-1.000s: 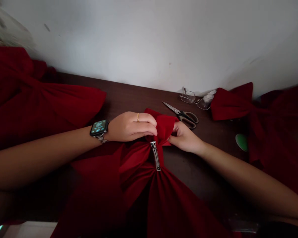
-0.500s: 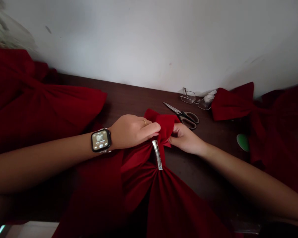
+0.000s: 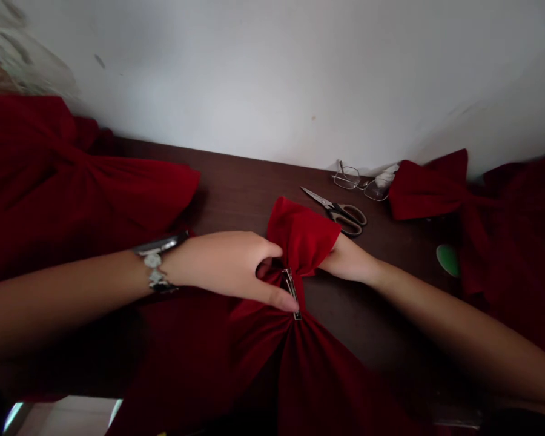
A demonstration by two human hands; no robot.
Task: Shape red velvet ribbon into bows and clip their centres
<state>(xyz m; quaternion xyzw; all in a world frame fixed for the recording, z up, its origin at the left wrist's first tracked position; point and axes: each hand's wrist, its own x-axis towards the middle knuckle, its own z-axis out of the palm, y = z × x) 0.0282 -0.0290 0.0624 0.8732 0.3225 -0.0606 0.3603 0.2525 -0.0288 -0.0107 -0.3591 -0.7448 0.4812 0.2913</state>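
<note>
A large red fabric bow [image 3: 300, 357] lies gathered on the dark brown table [image 3: 236, 188], with a silver metal clip [image 3: 292, 292] at its pinched middle. My left hand [image 3: 227, 266] is turned thumb-down, thumb and fingers pinching the fabric right beside the clip. A folded red flap [image 3: 304, 233] stands up above the clip and covers most of my right hand [image 3: 347, 260]. The right hand's fingers are under that flap and seem to hold it from behind.
Scissors [image 3: 338, 211] lie just behind the flap. Eyeglasses [image 3: 358, 181] rest near the white wall. More red bows lie at the left [image 3: 72, 181] and right [image 3: 458, 194]. A small green object [image 3: 447, 259] sits at the right.
My left hand has rolled over, so the watch face turned away and its clasp shows. It slid down to the clip. The red flap has spread wider over the right hand.
</note>
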